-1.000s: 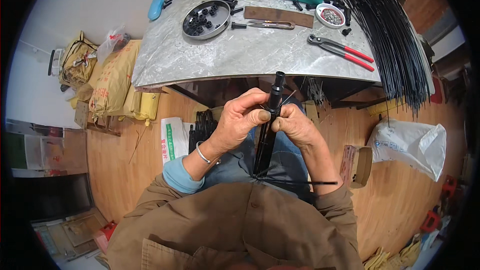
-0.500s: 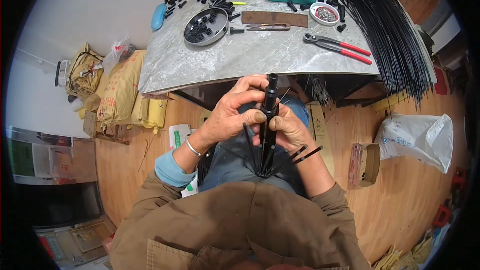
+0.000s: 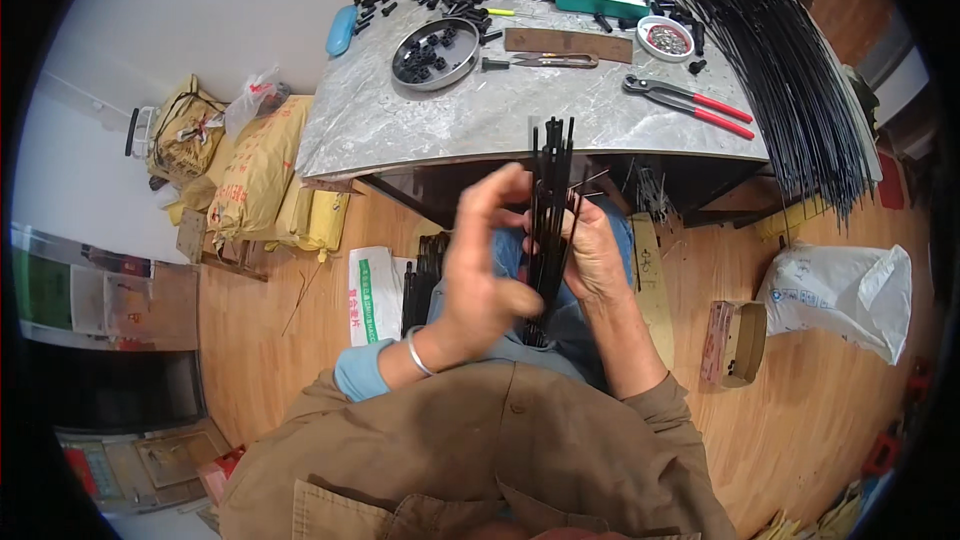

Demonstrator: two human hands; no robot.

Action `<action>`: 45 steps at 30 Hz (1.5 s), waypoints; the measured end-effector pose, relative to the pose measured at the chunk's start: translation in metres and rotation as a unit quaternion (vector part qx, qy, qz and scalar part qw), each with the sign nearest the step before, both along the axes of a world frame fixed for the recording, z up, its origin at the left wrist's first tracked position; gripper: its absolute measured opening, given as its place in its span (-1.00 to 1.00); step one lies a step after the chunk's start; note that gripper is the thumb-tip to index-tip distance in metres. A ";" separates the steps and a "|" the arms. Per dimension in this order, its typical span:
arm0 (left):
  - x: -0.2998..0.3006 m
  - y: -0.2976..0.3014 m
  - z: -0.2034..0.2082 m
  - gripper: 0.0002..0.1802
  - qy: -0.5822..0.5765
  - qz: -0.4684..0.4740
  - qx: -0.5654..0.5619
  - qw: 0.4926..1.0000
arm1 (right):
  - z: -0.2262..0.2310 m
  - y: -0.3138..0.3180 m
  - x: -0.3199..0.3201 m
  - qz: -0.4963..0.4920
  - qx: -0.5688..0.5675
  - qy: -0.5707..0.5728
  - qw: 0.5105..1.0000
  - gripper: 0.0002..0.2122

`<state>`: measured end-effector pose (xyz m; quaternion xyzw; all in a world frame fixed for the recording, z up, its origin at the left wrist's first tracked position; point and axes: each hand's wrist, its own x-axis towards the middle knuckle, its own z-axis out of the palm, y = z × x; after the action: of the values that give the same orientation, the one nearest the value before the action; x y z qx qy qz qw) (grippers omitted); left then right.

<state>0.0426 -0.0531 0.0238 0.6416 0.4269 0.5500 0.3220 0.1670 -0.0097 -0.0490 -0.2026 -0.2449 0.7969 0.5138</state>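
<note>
A black umbrella frame stands upright before my lap, its thin ribs gathered in a bundle with their tips up. My right hand is closed round the right side of the bundle. A thin wire juts out from near the right fingertips; what holds it is hidden. On the left side of the ribs, my left hand is smeared by motion, thumb and fingers apart. Whether it touches the ribs is unclear. More black rod-like pieces stand beyond my left wrist, beside my thigh.
Ahead is a grey table with a round metal dish, thread snips, red-handled pincers, a white bowl and a green box. Long black rods overhang its right edge. A small carton and white sack stand right.
The ribs were spread low around the shaft and now stand together, tips up. My left hand has let go of the shaft's top and moved down and left. The view has shifted slightly.
</note>
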 end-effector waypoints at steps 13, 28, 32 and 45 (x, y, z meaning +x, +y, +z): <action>-0.013 0.035 -0.008 -0.79 -0.093 0.052 -0.200 0.974 | 0.005 -0.005 -0.038 -0.206 0.028 -0.067 0.976 -0.79; -0.008 0.028 -0.004 -0.81 -0.113 0.025 -0.188 0.975 | 0.016 -0.019 -0.025 -0.290 0.195 -0.332 0.876 -0.79; -0.004 0.024 -0.008 -0.81 -0.119 0.030 -0.169 0.978 | 0.022 -0.020 -0.009 -0.220 0.164 -0.411 0.870 -0.84; -0.006 0.015 -0.013 -0.73 -0.139 0.004 -0.152 0.979 | 0.013 0.007 0.017 0.088 0.055 -0.209 0.972 -0.81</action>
<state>0.0369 -0.0380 0.0106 0.5012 0.4590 0.5636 0.4697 0.1837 -0.0025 -0.0356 -0.3137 -0.4075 0.7639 0.3898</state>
